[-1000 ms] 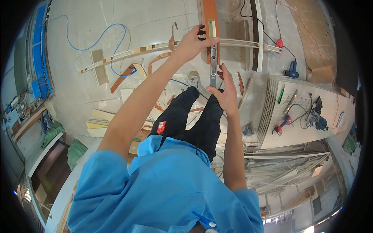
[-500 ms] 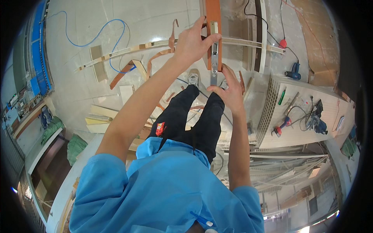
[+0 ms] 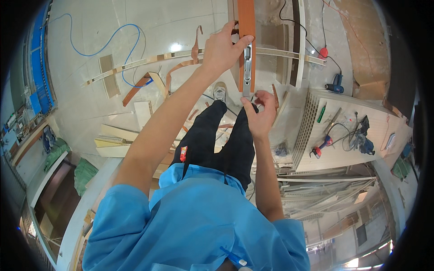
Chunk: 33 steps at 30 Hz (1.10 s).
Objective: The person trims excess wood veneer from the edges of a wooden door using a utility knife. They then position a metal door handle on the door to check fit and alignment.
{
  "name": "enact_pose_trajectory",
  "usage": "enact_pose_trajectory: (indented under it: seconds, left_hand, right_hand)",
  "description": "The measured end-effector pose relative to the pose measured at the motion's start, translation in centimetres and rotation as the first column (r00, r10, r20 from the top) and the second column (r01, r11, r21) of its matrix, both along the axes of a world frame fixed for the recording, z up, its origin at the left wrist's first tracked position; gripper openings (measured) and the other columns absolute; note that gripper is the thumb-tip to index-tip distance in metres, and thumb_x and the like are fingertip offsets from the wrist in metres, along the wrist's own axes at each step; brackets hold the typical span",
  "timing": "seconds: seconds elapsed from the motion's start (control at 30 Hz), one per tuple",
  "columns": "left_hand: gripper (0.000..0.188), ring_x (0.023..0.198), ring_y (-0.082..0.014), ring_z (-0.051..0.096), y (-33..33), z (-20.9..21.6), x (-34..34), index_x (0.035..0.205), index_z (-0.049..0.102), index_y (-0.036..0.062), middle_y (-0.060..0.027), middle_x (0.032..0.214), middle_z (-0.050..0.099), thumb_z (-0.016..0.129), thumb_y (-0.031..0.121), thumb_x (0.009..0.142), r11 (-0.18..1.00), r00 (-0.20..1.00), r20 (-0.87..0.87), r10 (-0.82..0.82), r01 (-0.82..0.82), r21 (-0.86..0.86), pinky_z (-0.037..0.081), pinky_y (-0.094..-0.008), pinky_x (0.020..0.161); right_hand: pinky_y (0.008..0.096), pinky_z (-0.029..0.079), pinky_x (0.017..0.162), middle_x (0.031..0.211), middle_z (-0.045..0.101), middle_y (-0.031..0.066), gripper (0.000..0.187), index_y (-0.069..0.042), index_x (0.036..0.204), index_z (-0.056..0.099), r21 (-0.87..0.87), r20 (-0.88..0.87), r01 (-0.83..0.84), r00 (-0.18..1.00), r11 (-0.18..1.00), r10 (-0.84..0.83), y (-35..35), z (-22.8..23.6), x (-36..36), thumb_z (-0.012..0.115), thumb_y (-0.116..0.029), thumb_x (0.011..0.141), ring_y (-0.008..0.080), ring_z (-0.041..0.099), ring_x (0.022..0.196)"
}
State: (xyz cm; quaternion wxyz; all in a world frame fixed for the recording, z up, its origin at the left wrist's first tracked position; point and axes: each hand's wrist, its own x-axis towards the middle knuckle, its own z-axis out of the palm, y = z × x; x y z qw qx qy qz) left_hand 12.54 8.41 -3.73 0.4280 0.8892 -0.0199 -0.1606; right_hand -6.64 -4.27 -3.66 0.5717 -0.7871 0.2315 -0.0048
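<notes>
Along one metal strip (image 3: 247, 65), two hands (image 3: 220, 50) (image 3: 261, 117) rest, left clasping one board (image 3: 247, 20), right half-spread.

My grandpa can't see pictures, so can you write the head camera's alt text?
Someone's left hand grips an orange-brown bar near the top of a metal strip lying along it; the right hand is at the strip's lower end. A blue hose curls over the floor, left; tools lie on pale panels, right.
</notes>
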Motion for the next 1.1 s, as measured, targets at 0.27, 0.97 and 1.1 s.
enact_pose_trajectory:
  seconds: [0.27, 0.97, 1.1]
  left_hand:
    - [0.074, 0.092, -0.0283, 0.076, 0.5, 0.0, 0.1, 0.143, 0.055, 0.0011, -0.0184, 0.123, 0.073, 0.072, 0.052, 0.092, 0.998, 0.999, -0.032, -0.017, 0.015, -0.058, 0.058, -0.0384, 0.083]
    - [0.030, 0.089, -0.0151, 0.067, 1.7, -0.9, -12.0, 0.103, 0.063, 0.0016, -0.0067, 0.097, 0.068, 0.066, 0.032, 0.103, 0.720, 0.773, -0.601, 0.203, -0.534, -0.443, 0.055, -0.0312, 0.082]
    - [0.028, 0.087, -0.0140, 0.067, 1.2, 0.0, -15.6, 0.102, 0.065, 0.0036, -0.0055, 0.098, 0.069, 0.071, 0.031, 0.100, 0.569, 0.658, -0.721, 0.215, -0.685, -0.455, 0.054, -0.0301, 0.082]
  right_hand:
    - [0.0291, 0.054, 0.066, 0.086, 0.069, 0.0091, 0.028, 0.004, 0.109, 0.066, 0.713, -0.291, 0.477, 0.868, 0.515, -0.402, 4.2, 0.2, -0.5, 0.069, -0.023, 0.103, 0.0134, 0.062, 0.070]
    - [0.0301, 0.058, 0.055, 0.077, 0.068, 0.0118, 0.033, 0.009, 0.102, 0.066, 0.451, -0.294, 0.361, 0.924, 0.816, -0.247, 3.2, 1.2, 1.9, 0.062, -0.024, 0.105, 0.0142, 0.064, 0.058]
    - [0.0325, 0.057, 0.057, 0.076, 0.069, 0.0133, 0.028, 0.008, 0.105, 0.067, 0.246, -0.458, 0.127, 0.889, 0.961, 0.000, 0.9, 2.2, 2.5, 0.064, -0.020, 0.103, 0.0176, 0.066, 0.059]
